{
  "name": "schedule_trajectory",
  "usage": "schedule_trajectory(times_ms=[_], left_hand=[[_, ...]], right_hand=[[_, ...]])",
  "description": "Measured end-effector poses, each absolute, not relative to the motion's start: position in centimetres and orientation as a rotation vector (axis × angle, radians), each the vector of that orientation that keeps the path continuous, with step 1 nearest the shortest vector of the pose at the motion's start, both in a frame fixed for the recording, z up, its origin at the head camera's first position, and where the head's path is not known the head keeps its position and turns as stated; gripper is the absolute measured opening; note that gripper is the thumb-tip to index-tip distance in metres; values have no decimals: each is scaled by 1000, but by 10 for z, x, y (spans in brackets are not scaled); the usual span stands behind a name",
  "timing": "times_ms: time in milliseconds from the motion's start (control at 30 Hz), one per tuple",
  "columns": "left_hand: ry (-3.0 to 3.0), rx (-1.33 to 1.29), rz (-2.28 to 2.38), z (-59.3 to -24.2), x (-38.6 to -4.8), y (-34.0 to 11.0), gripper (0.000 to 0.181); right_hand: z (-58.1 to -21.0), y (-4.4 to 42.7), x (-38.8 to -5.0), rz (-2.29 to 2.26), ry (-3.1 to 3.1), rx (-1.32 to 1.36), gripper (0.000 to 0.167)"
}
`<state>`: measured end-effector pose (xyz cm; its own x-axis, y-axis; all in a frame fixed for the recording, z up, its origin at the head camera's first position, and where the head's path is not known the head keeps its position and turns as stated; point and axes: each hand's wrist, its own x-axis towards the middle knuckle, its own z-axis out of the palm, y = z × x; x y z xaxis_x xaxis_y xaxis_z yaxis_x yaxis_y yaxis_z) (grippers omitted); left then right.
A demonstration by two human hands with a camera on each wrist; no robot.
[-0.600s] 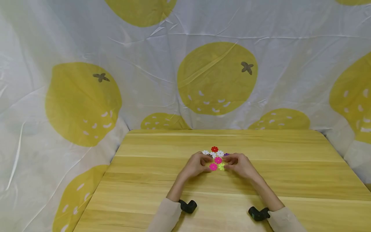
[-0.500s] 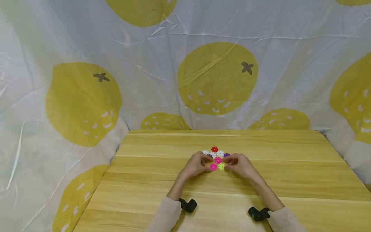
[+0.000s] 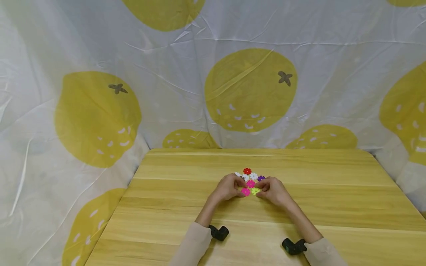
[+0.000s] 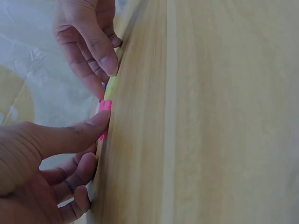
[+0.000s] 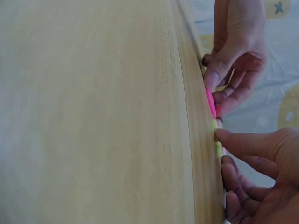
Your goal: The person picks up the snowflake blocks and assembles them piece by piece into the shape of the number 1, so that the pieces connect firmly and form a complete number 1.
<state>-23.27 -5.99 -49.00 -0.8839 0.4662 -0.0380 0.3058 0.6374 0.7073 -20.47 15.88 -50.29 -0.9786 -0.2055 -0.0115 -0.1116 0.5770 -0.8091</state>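
Observation:
Several flower-shaped plastic discs with notched rims lie close together on the table, between the two hands. My left hand [image 3: 229,187] has its thumb on the edge of the lower pink disc [image 3: 245,191], pinching it with the fingers curled behind. Opposite it, my right hand [image 3: 274,191] pinches the yellow-green disc [image 3: 255,191] by thumb and fingers. In the left wrist view the pink disc [image 4: 104,106] and the yellow-green disc [image 4: 110,87] meet edge to edge. A second pink disc [image 3: 250,183] lies just above these two. The fingertips partly cover the discs.
Behind the pink discs are a red disc [image 3: 247,171], white discs [image 3: 253,176] and a purple disc [image 3: 261,178]. The wooden table [image 3: 166,207] ends at a hanging cloth [image 3: 179,81] printed with yellow fruit. Black wrist cameras [image 3: 219,233] sit at both sleeves.
Both hands have drawn slightly closer together, the left a little to the right and the right a little to the left. The left thumb now overlaps the lower pink disc more.

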Motion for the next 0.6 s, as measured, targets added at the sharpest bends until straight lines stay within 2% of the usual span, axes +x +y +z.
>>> schedule_trajectory(times_ms=[267, 433, 600], left_hand=[[2551, 599, 1239, -489, -230, -64, 24], [2475, 624, 1330, -489, -228, -69, 16], [2475, 640, 1382, -491, -227, -70, 11]], right_hand=[[-500, 161, -204, -1411, 2668, -240, 22], [-498, 164, -202, -1499, 2602, -235, 21], [-498, 166, -201, -1653, 2446, -244, 28]])
